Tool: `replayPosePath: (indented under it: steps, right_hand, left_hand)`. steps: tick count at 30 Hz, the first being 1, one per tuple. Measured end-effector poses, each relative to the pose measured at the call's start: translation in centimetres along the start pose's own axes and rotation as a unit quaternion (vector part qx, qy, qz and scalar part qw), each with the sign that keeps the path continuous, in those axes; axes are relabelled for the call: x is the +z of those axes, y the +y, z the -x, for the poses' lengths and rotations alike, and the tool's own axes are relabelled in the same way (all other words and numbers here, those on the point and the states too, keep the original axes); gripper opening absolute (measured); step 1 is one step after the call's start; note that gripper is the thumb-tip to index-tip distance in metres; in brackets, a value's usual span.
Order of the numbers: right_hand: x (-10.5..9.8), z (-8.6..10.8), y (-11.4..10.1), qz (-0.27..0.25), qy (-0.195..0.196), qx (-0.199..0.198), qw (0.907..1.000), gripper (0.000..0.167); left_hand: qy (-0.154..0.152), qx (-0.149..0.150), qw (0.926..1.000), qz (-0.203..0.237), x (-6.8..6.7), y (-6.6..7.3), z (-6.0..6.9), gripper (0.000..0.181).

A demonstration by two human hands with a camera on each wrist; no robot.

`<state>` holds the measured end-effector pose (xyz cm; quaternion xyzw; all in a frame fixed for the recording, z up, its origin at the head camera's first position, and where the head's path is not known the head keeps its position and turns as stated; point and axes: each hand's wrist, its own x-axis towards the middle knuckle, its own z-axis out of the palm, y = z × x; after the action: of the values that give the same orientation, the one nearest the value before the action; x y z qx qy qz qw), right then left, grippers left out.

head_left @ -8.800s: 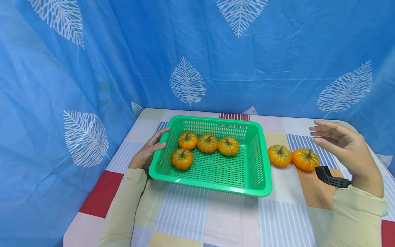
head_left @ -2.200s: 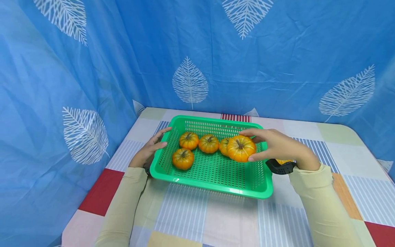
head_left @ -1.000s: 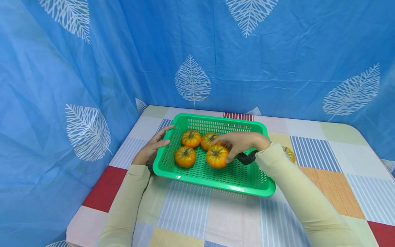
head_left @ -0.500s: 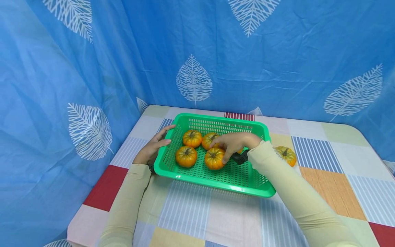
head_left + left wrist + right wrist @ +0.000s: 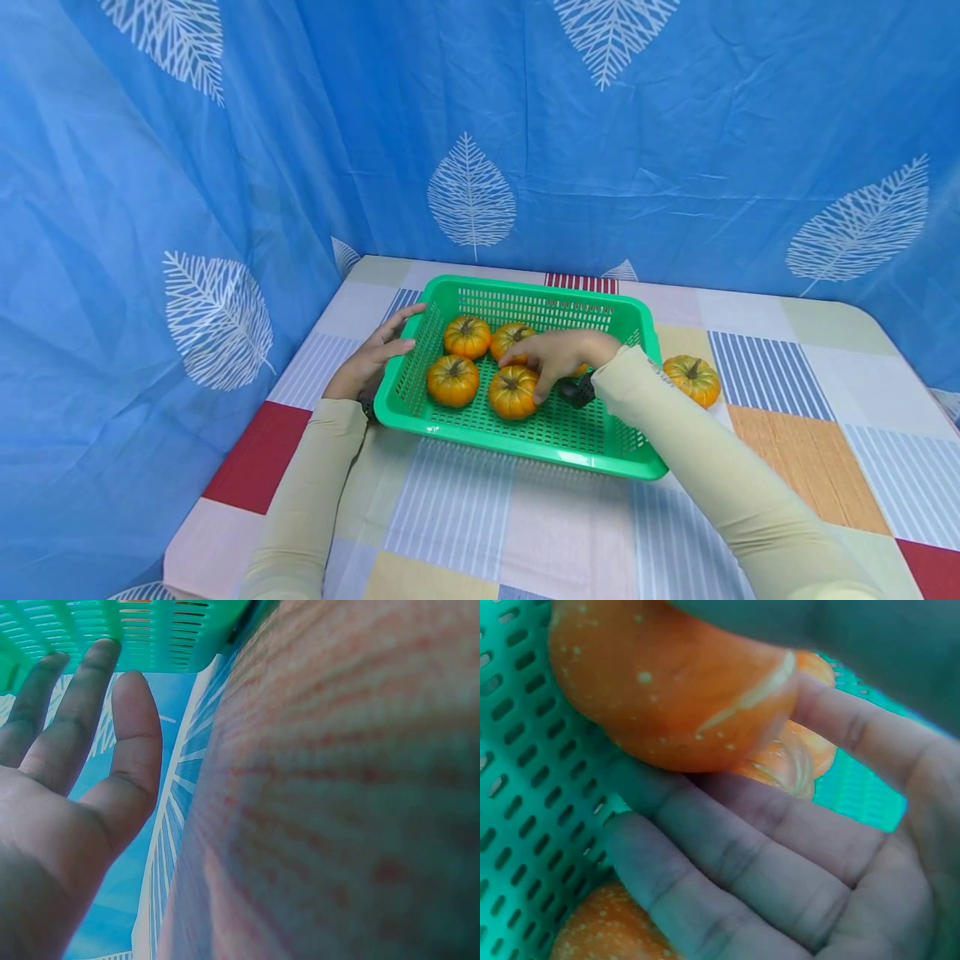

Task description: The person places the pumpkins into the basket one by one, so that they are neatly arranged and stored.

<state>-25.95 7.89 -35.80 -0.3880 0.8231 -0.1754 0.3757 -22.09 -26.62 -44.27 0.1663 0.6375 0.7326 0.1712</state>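
Observation:
A green plastic basket [image 5: 517,450] with slotted walls stands on the table. My right hand [image 5: 562,354] reaches into it and grips a small orange pumpkin [image 5: 512,393], thumb on the near side and fingers on the far side. The right wrist view shows that pumpkin [image 5: 675,697] close up, with fingers [image 5: 727,855] curving beneath it. Beside it are small pumpkins at left [image 5: 453,381], back left [image 5: 467,337] and back middle [image 5: 512,337]; another is mostly hidden behind the right hand. My left hand [image 5: 371,358] rests its fairly straight fingers against the basket's left side.
One yellow-orange pumpkin [image 5: 693,382] lies on the patchwork tablecloth [image 5: 795,454], just right of the basket. Blue curtains [image 5: 570,183] with white leaf prints hang behind and to the left of the table.
My right hand has taken a pumpkin from the table at right and lowered it into the basket, lately shifting it slightly left and nearer. The left hand has stayed at the basket's side.

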Motion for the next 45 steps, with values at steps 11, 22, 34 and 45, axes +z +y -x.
replayPosePath:
  steps: [11,22,34,45]
  right_hand:
    - [0.4,-0.6,0.1,0.011,0.010,0.015,0.9998,0.078]
    - [0.5,-0.5,0.0,0.007,0.011,0.023,0.9996,0.079]
    - [-0.5,1.2,-1.1,-0.012,0.019,0.018,0.9996,0.072]
    - [-1.4,3.8,-0.7,-0.047,0.054,-0.039,0.9967,0.070]
  left_hand:
    - [-0.001,0.002,1.0000,-0.001,0.1,0.0,0.1,0.075]
    - [0.002,-0.003,1.0000,-0.005,0.1,0.0,0.0,0.082]
    - [0.007,0.001,0.9991,-0.041,-0.2,-0.3,0.0,0.084]
    - [0.004,-0.002,0.9997,-0.025,-0.2,-0.2,-0.1,0.083]
